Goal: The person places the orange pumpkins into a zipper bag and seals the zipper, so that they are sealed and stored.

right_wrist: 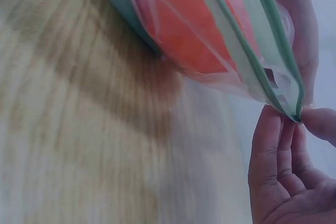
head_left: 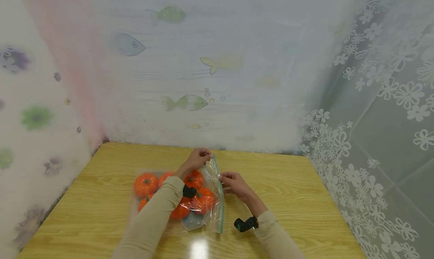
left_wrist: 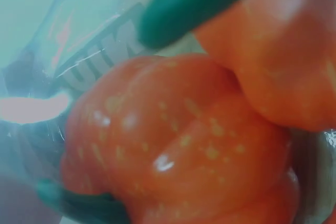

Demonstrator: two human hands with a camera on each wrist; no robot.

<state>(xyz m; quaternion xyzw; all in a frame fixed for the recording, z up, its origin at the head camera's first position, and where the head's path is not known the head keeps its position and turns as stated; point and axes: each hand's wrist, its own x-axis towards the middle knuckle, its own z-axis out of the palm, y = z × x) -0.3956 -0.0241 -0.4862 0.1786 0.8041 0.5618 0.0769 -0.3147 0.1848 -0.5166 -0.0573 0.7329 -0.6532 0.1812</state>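
Note:
A clear zip bag (head_left: 211,217) with a green-edged zip strip (head_left: 222,213) lies on the table, its mouth toward the right. Inside are several small orange toy pumpkins (head_left: 146,184) with green stems. At the far end of the strip, my left hand (head_left: 197,159) pinches the bag's corner. My right hand (head_left: 235,184) pinches the strip a little nearer, thumb against fingers (right_wrist: 265,145). The right wrist view shows the two zip edges parted above that pinch. Close up in the left wrist view, a speckled pumpkin (left_wrist: 178,135) sits behind clear plastic; the left hand is out of that view.
The wood-grain table (head_left: 281,198) extends on both sides of the bag. A pale curtain printed with fish (head_left: 191,102) hangs along its back edge. Flowered sheets (head_left: 407,93) stand at the sides. Each wrist wears a black strapped camera (head_left: 246,224).

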